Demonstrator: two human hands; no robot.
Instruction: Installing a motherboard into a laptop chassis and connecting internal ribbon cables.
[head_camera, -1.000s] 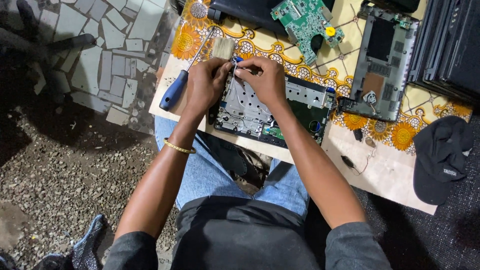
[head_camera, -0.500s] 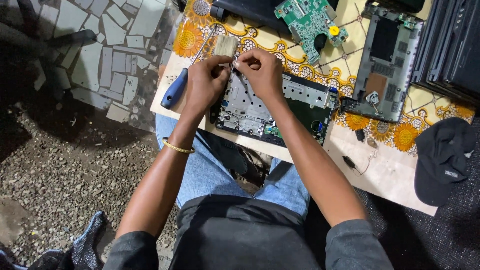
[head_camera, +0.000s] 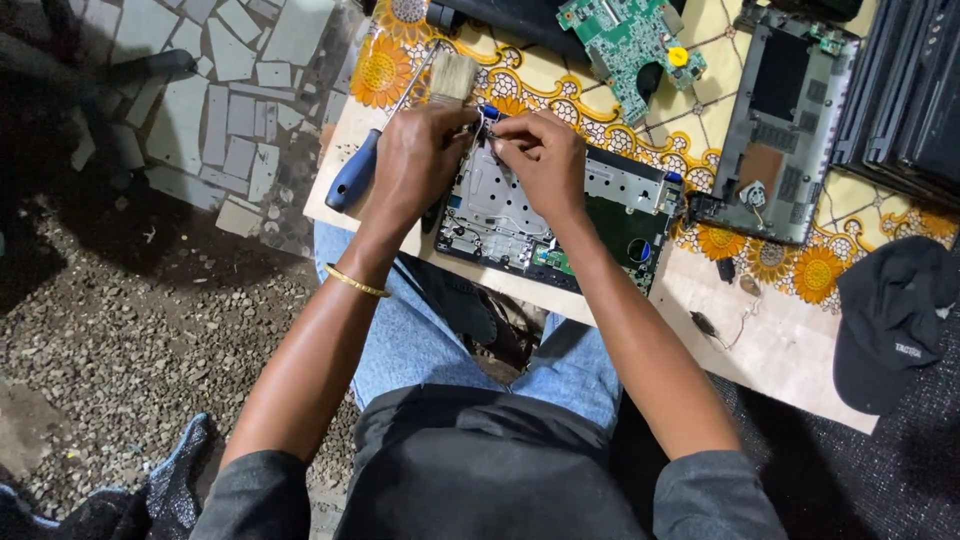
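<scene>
An opened laptop chassis (head_camera: 600, 210), with metal plate and green board exposed, lies on the table in front of me. Both my hands meet at its far left corner. My left hand (head_camera: 420, 160) is curled with fingertips pressed on the corner. My right hand (head_camera: 545, 155) pinches a thin silvery piece (head_camera: 480, 128) between the two hands; what it is I cannot tell. A gold bangle (head_camera: 352, 281) sits on my left wrist.
A blue-handled screwdriver (head_camera: 352, 175) lies left of my left hand, a paintbrush (head_camera: 452, 75) beyond it. On the flowered table (head_camera: 790, 340) are a green circuit board (head_camera: 625, 40), another open laptop base (head_camera: 790, 120), stacked black laptops (head_camera: 910, 90) and a black cap (head_camera: 890, 320).
Both hands have shifted a little toward the chassis's far left corner and drawn closer together. The fingers stay pinched at the same spot.
</scene>
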